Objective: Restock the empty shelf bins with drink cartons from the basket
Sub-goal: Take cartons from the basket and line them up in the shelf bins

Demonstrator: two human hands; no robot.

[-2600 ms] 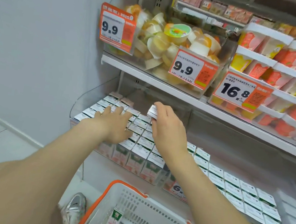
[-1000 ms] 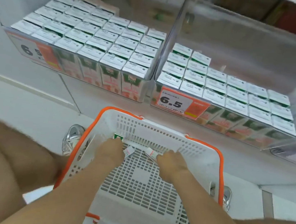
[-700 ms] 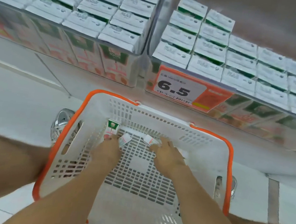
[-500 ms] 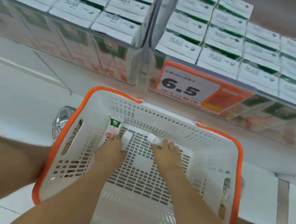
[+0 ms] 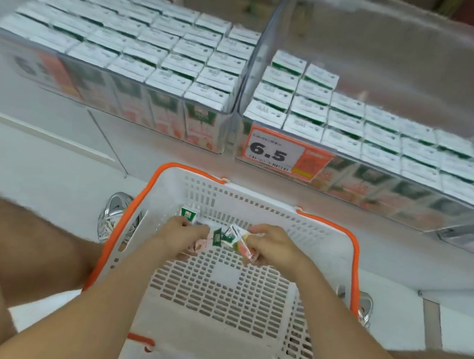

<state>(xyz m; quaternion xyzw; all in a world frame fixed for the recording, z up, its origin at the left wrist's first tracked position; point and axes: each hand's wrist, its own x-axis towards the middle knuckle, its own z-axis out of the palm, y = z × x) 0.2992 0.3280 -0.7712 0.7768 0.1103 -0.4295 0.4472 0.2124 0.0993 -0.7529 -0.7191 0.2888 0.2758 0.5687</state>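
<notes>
Head view: small green-and-pink drink cartons (image 5: 238,239), lying loose moments ago, are now gripped one apiece, fingers curled, by my left hand (image 5: 183,237) and right hand (image 5: 273,249), low inside the white, orange-rimmed plastic basket (image 5: 354,255). They're ready for the part-empty clear plastic shelf bin (image 5: 410,69).

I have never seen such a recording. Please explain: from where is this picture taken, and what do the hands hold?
No machine here: a person wears a camera on the head, looking down at their own arms. The left hand grips a first carton and the right hand grips a second carton, both inside the white basket. A third carton stands at the basket's far wall. On the shelf, the left bin is full; the right bin has free room at the back.
</notes>
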